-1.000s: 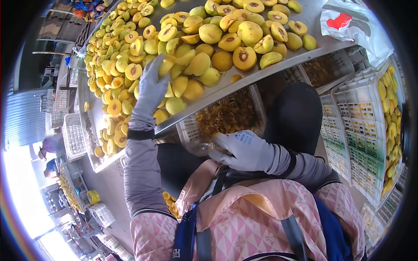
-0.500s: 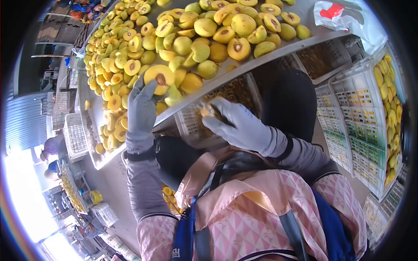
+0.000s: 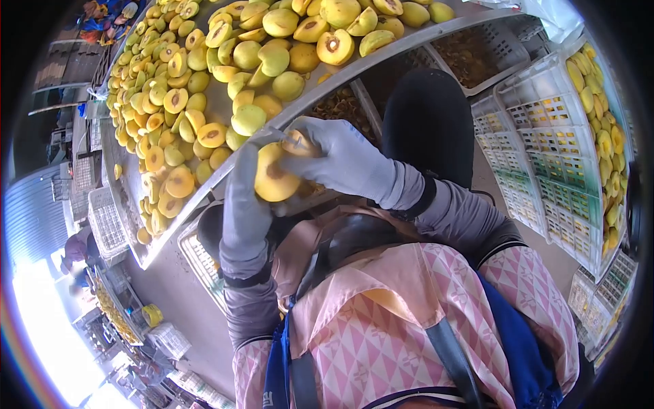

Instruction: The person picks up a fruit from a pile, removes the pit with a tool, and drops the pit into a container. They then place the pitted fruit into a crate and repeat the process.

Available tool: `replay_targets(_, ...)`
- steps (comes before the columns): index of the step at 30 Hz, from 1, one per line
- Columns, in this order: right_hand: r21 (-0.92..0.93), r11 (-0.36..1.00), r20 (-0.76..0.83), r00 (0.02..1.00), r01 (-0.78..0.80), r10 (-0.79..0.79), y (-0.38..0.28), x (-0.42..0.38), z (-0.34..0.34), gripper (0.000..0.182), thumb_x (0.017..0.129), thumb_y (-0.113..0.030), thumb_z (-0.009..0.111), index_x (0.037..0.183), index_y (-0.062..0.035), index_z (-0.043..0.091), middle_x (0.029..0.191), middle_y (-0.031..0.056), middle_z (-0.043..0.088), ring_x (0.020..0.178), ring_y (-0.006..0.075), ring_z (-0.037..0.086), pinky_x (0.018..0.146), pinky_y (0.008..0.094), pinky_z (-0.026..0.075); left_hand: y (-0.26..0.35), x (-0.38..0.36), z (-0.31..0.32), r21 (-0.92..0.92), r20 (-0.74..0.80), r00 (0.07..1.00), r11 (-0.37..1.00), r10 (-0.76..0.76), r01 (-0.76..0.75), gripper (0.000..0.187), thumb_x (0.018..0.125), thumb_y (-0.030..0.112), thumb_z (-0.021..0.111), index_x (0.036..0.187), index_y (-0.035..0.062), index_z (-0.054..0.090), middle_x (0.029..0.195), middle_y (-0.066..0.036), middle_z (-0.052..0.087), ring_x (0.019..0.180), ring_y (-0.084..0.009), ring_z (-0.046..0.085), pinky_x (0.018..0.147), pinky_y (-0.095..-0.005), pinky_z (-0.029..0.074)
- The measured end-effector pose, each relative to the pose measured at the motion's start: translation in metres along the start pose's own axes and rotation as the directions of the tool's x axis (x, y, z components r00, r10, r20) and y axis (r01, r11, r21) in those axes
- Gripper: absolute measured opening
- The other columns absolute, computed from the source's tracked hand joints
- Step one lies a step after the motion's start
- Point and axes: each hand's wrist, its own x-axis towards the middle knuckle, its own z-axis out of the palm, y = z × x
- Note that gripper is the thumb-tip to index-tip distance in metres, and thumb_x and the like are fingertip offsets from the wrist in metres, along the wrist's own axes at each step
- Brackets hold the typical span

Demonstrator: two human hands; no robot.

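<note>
My left hand [image 3: 246,208], in a grey glove, holds a halved yellow fruit [image 3: 274,178] with its cut face turned up, in front of the table edge. Against that fruit works my gloved right hand [image 3: 337,158], its fingers wrapped round a small brownish thing [image 3: 298,143] that is partly hidden and too small to name. Many yellow-green fruits [image 3: 274,60], some halved with pits or hollows showing, lie on the metal table [image 3: 300,105] just beyond both hands.
Crates with brown bits [image 3: 470,58] stand under the table edge. At the right are stacked white crates [image 3: 545,150] filled with fruit halves [image 3: 606,146]. A white crate [image 3: 107,221] is at the left. Farther left, a person [image 3: 76,249] is beside another fruit-covered table [image 3: 112,303].
My left hand has brought the halved fruit down from the pile, toward my body. My right hand has moved up and left to meet it. The whole view has shifted slightly.
</note>
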Motion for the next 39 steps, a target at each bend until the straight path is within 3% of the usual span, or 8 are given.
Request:
replay_targets(1, -0.199, 0.957, -0.112, 0.965, 0.211, -0.237, 0.015, 0.001, 0.006, 0.044, 0.093, -0.028, 0.074, 0.124, 0.0008, 0.062, 0.096, 0.0137, 0.072, 0.083, 0.0173, 0.07, 0.076, 0.0309, 0.055, -0.015, 0.004, 0.006, 0.014, -0.072, 0.995, 0.997, 0.073, -0.072, 0.036, 0.107, 0.031, 0.048, 0.122, 0.0004, 0.06, 0.113, -0.011, 0.065, 0.084, -0.0139, 0.064, 0.069, -0.0267, 0.054)
replay_targets(4, -0.138, 0.963, -0.224, 0.94, 0.232, -0.258, 0.017, -0.002, 0.011, 0.034, 0.096, -0.023, 0.069, 0.119, 0.0001, 0.059, 0.088, 0.016, 0.07, 0.074, 0.0292, 0.071, 0.067, 0.0361, 0.053, -0.015, 0.004, 0.018, 0.384, -0.151, 0.937, 0.892, 0.316, -0.239, 0.023, 0.101, 0.015, 0.057, 0.119, 0.0015, 0.061, 0.115, -0.009, 0.062, 0.096, -0.0192, 0.062, 0.083, -0.0315, 0.053)
replay_targets(6, -0.256, 0.927, -0.132, 0.941, 0.273, -0.313, 0.019, -0.009, 0.012, 0.026, 0.098, -0.019, 0.066, 0.113, -0.0014, 0.057, 0.082, 0.0169, 0.066, 0.069, 0.035, 0.068, 0.061, 0.0398, 0.051, -0.022, 0.016, 0.016, 0.833, 0.003, 0.711, 0.392, 0.703, -0.391, 0.022, 0.098, 0.005, 0.06, 0.12, 0.0016, 0.061, 0.117, -0.008, 0.06, 0.102, -0.0202, 0.061, 0.087, -0.0329, 0.053)
replay_targets(13, -0.45, 0.825, -0.148, 0.882, 0.343, -0.448, 0.025, -0.009, 0.028, 0.02, 0.097, -0.021, 0.065, 0.1, -0.0052, 0.052, 0.071, 0.0169, 0.061, 0.062, 0.0382, 0.063, 0.054, 0.0457, 0.049, -0.018, 0.018, 0.04, -0.046, -0.292, 0.871, 0.904, 0.395, -0.426, 0.032, 0.105, 0.013, 0.043, 0.131, -0.004, 0.052, 0.119, -0.012, 0.058, 0.104, -0.0192, 0.06, 0.093, -0.0297, 0.05)
replay_targets(19, -0.419, 0.844, -0.148, 0.892, 0.335, -0.427, 0.032, -0.008, 0.03, 0.021, 0.095, -0.017, 0.067, 0.102, -0.0051, 0.051, 0.073, 0.0158, 0.06, 0.065, 0.0381, 0.064, 0.055, 0.0451, 0.049, -0.03, 0.02, 0.045, 0.283, -0.36, 0.814, 0.885, 0.455, -0.369, 0.035, 0.106, 0.015, 0.039, 0.132, -0.0045, 0.052, 0.123, -0.013, 0.055, 0.107, -0.0185, 0.056, 0.094, -0.0304, 0.048)
replay_targets(25, -0.468, 0.814, -0.108, 0.892, 0.344, -0.438, 0.036, -0.012, 0.029, 0.028, 0.092, -0.019, 0.07, 0.105, -0.0049, 0.05, 0.076, 0.0155, 0.061, 0.067, 0.0373, 0.065, 0.055, 0.0431, 0.05, -0.045, 0.024, 0.035, 0.713, -0.141, 0.683, 0.552, 0.717, -0.433, 0.031, 0.105, 0.011, 0.041, 0.129, -0.0058, 0.053, 0.124, -0.015, 0.054, 0.106, -0.0232, 0.056, 0.097, -0.0367, 0.047)
replay_targets(32, -0.518, 0.806, -0.036, 0.933, 0.288, -0.357, 0.031, -0.017, 0.026, 0.031, 0.092, -0.022, 0.07, 0.107, -0.0038, 0.049, 0.078, 0.0175, 0.064, 0.07, 0.0374, 0.067, 0.057, 0.0427, 0.053, -0.039, 0.025, 0.035, 0.44, -0.324, 0.781, 0.816, 0.534, -0.375, 0.034, 0.107, 0.019, 0.035, 0.116, -0.0021, 0.06, 0.112, -0.013, 0.062, 0.099, -0.0221, 0.058, 0.094, -0.035, 0.047)
replay_targets(39, -0.465, 0.823, -0.028, 0.923, 0.327, -0.383, 0.039, -0.016, 0.03, 0.031, 0.092, -0.02, 0.069, 0.108, -0.0035, 0.049, 0.078, 0.018, 0.063, 0.07, 0.0381, 0.067, 0.057, 0.0443, 0.051, -0.034, 0.023, 0.051, 0.655, -0.293, 0.675, 0.656, 0.677, -0.374, 0.042, 0.109, 0.026, 0.03, 0.11, -0.0012, 0.062, 0.107, -0.011, 0.064, 0.095, -0.0193, 0.059, 0.091, -0.0323, 0.048)
